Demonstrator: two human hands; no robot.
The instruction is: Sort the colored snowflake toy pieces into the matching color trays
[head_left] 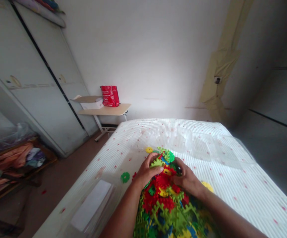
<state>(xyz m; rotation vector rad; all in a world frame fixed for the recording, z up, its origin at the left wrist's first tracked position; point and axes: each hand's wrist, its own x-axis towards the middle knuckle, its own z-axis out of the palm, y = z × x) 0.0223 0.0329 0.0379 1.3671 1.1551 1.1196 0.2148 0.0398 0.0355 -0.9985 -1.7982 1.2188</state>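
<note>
A heap of plastic interlocking toy pieces [162, 211] in red, light green, yellow, blue and dark green lies on the bed in front of me. On the heap's left side, my left hand [147, 172] is closed on a light green toothed piece [157, 163] between thumb and fingers. At the right side my right hand [188, 180] curls inward, its thumb over red pieces and its fingers partly hidden among darker ones; what it grips I cannot make out. Just beyond both hands lies a bright green round piece [171, 156].
Loose pieces lie around the heap: a green disc [125, 177], a yellow disc [149, 150] and another yellow one [208, 186]. A clear plastic tray [193, 143] lies across the bed [242, 195]. A white box [92, 205] sits left. Beyond, a small table [113, 110] bears a red bag [110, 96].
</note>
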